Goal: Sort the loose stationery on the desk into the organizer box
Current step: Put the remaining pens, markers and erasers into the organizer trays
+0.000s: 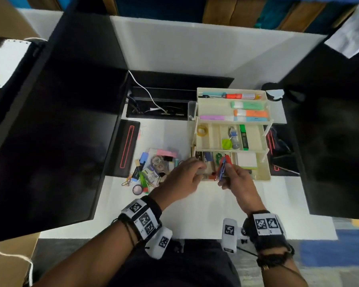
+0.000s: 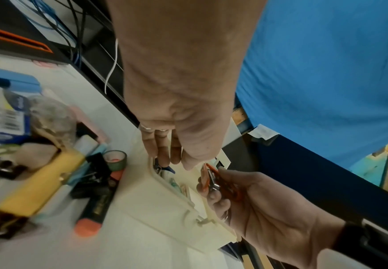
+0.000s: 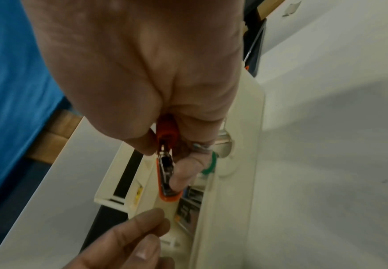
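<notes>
A cream, three-tier organizer box (image 1: 264,177) stands open on the white desk. My right hand (image 1: 228,176) grips a small orange stapler (image 1: 224,164) just above the front of the bottom tray; in the right wrist view the stapler (image 3: 168,194) points down into the tray, held between thumb and fingers (image 3: 183,174). My left hand (image 1: 198,168) hovers over the tray's left end with loose, straight fingers (image 2: 165,156) and holds nothing. A pile of loose stationery (image 1: 153,168) lies left of the box.
The upper tiers hold highlighters (image 1: 250,112), a tape roll (image 1: 201,130) and a green marker (image 1: 244,137). A black pad with a red outline (image 1: 129,148) lies left of the pile. Behind it is an open cable tray (image 1: 155,106). An orange-capped marker (image 2: 91,218) lies beside the box.
</notes>
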Demonstrator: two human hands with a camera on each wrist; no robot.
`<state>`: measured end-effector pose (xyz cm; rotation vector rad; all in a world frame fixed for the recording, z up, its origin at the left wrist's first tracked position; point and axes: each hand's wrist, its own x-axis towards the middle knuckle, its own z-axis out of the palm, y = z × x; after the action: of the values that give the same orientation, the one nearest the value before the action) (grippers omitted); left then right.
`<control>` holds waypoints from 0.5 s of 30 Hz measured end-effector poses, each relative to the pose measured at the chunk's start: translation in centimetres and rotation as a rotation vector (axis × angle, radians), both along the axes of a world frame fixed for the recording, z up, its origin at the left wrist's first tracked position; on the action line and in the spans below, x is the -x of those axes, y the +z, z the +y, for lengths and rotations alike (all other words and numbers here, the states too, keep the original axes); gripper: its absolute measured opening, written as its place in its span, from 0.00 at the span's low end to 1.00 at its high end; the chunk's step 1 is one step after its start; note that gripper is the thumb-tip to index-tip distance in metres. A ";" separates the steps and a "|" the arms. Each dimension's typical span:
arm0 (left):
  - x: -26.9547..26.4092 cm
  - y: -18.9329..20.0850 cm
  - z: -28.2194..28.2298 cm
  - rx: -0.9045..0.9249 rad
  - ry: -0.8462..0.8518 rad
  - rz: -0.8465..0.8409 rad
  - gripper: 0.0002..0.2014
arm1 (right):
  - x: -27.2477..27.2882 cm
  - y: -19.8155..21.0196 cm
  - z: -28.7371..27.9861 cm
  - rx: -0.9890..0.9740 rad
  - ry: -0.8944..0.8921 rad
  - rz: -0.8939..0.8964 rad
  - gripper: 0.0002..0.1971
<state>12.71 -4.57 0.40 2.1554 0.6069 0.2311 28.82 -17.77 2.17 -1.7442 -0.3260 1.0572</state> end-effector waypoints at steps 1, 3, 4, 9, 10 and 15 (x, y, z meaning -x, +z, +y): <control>-0.6 -0.1 -0.2 0.007 0.000 -0.002 0.11 | -0.6 0.1 -0.2 -0.005 0.009 0.021 0.19; -1.3 -0.2 -0.4 0.021 0.006 -0.008 0.10 | -1.3 0.5 -0.4 -0.022 0.004 0.047 0.17; -1.4 -0.2 -0.5 0.039 0.009 -0.008 0.10 | -1.6 0.6 -0.4 -0.028 -0.007 0.055 0.17; -1.1 -0.1 -0.5 0.139 0.017 0.017 0.08 | -2.1 0.3 -0.8 -0.027 -0.089 0.241 0.18; -1.1 0.1 -0.5 0.182 0.030 0.018 0.09 | -2.1 0.4 -0.9 -0.046 -0.096 0.328 0.18; -2.4 2.6 -0.6 0.680 0.064 -0.099 0.20 | -1.7 1.0 -1.0 -0.074 0.042 0.563 0.21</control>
<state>15.12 -5.13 3.05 1.4635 0.5916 0.1373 30.52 -18.75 3.21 -1.3087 -0.0448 1.4911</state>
